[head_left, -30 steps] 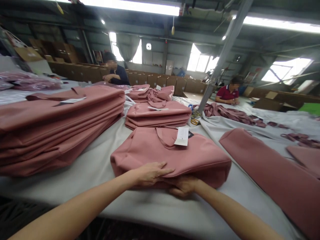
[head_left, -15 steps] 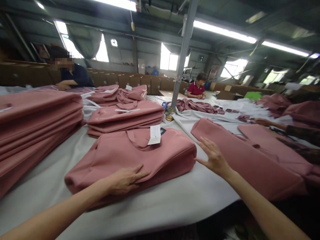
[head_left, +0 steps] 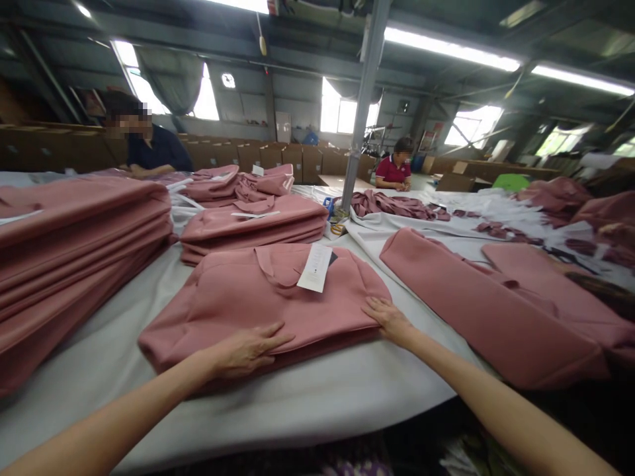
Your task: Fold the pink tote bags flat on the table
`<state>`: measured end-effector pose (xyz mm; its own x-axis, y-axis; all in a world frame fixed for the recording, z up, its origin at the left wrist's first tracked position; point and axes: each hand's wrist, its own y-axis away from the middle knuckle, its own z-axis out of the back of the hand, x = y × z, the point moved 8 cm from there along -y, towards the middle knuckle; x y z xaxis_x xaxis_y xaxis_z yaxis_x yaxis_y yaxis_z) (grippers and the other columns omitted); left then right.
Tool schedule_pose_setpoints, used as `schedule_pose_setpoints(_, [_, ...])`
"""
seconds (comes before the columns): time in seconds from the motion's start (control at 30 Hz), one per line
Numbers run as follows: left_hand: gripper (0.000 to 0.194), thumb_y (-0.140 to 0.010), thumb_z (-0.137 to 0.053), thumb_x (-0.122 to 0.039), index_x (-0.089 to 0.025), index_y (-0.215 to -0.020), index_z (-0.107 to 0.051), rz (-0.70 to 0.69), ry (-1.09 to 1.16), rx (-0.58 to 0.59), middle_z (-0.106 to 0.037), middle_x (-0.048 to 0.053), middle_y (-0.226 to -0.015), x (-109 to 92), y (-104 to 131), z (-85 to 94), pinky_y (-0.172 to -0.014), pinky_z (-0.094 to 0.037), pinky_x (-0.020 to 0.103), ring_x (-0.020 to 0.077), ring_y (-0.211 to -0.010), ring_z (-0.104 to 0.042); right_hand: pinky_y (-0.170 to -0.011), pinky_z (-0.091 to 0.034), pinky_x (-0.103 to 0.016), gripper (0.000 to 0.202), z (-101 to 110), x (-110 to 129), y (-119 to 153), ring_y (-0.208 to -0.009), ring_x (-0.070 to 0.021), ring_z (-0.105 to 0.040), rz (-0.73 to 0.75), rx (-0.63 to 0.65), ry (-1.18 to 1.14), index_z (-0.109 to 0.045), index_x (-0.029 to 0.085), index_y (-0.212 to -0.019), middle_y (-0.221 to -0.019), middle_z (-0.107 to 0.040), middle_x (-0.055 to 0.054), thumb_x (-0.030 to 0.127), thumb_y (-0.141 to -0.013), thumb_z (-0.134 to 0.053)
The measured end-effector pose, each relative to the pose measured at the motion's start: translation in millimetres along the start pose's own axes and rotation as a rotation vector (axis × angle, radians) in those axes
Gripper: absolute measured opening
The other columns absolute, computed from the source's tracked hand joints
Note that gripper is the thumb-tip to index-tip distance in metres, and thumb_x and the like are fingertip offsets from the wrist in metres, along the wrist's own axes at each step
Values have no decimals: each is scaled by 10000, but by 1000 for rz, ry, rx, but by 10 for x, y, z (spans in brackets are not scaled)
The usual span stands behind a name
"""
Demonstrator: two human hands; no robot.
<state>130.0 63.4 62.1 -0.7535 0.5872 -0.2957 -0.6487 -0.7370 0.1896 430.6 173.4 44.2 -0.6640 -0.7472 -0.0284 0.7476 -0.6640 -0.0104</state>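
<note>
The print on the white tag (head_left: 315,268) is too small to read, and the dark card behind it is mostly covered. The tag lies on a pink bag (head_left: 258,297) spread flat on the near middle of the grey worktop (head_left: 347,396). The left hand (head_left: 245,349) lies open, palm down, on the bag's near edge; the fingers are spread and grip nothing. The right hand (head_left: 391,320) is open too, its fingers flat against the bag's right near corner. Both forearms run out of the picture at the bottom. A tall stack of pink bags (head_left: 74,231) at the left is cut off by the frame. A lower pile (head_left: 253,225) lies just beyond the bag, and long pink panels (head_left: 486,304) lie to the right, apart from it. Bare worktop shows in front of the bag up to the near edge, and in strips on both its sides. Two people sit at the far side, their hands hard to make out.
</note>
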Motion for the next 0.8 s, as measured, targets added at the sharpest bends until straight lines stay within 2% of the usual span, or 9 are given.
schedule_pose_setpoints(0.1, [622,-886,-499,-356,-328,-1468,-282,54,25,83,-334,103,-1519,-40,-79,50,-1055,-398,416,300,-1307,-444,-1108,-257,-527,703,-119,3,18,-1339,-312,-363,-30,-10,9,-469,150,-1374,-1438,-412,-193,37,-685,-544])
schedule_pose_setpoints(0.2, [781,-732,-665,-396,-294,-1437,-347,75,-98,-12,-409,168,-1449,-283,-367,258,-1012,-394,542,394,-1245,-470,-1093,-202,-601,636,-101,-9,-21,-1356,-362,-315,-59,-23,31,-486,194,-1368,-1464,-375,-190,90,-746,-564])
schedule_pose_setpoints(0.3, [1005,-645,-708,-279,-310,-1491,-166,-12,-139,-89,-227,203,-1526,-640,-799,374,-1039,-319,609,430,-1351,-304,-1039,-215,-665,579,13,-56,-30,-1358,-421,-275,-99,-36,58,-495,218,-1367,-1477,-335,-218,150,-797,-575])
schedule_pose_setpoints(0.4, [1033,-671,-657,-201,-346,-1499,-56,-36,-74,40,-236,192,-1523,-737,-1144,237,-1018,-340,624,420,-1351,-316,-1044,-247,-624,549,90,-88,18,-1344,-390,-322,-103,-29,66,-521,244,-1347,-1455,-378,-206,127,-811,-549])
schedule_pose_setpoints(0.47, [957,-738,-627,-278,-365,-1497,-49,-21,-34,117,-269,193,-1510,-664,-1226,82,-962,-373,658,455,-1322,-347,-1078,-252,-561,556,49,-44,98,-1343,-342,-343,-70,-46,69,-535,253,-1334,-1436,-420,-176,96,-801,-543])
schedule_pose_setpoints(0.53, [846,-806,-578,-409,-397,-1489,-78,-14,-9,149,-205,193,-1541,-569,-1203,-101,-947,-308,736,505,-1354,-246,-1086,-266,-536,544,-40,58,220,-1349,-340,-336,-36,-126,94,-535,231,-1336,-1432,-425,-178,122,-804,-569])
schedule_pose_setpoints(0.6, [768,-834,-534,-526,-431,-1475,-122,-9,9,118,-92,181,-1573,-494,-1140,-267,-959,-170,795,521,-1386,-90,-1063,-302,-552,552,-108,176,351,-1354,-375,-314,-33,-247,141,-509,181,-1359,-1446,-389,-213,242,-822,-617])
schedule_pose_setpoints(0.7, [714,-849,-480,-611,-456,-1463,-149,-20,39,5,-34,164,-1583,-451,-1077,-407,-980,-70,792,495,-1402,-15,-1011,-354,-575,644,-47,338,391,-1312,-412,-366,-9,-330,205,-529,147,-1338,-1411,-417,-253,485,-804,-654])
schedule_pose_setpoints(0.8, [703,-851,-457,-643,-448,-1463,-171,-42,54,-51,-42,158,-1583,-446,-1064,-431,-993,-52,781,491,-1404,-20,-1037,-309,-583,459,259,404,120,-1183,-390,-510,-20,-271,221,-720,176,-1014,-1234,-586,-232,577,-816,-619])
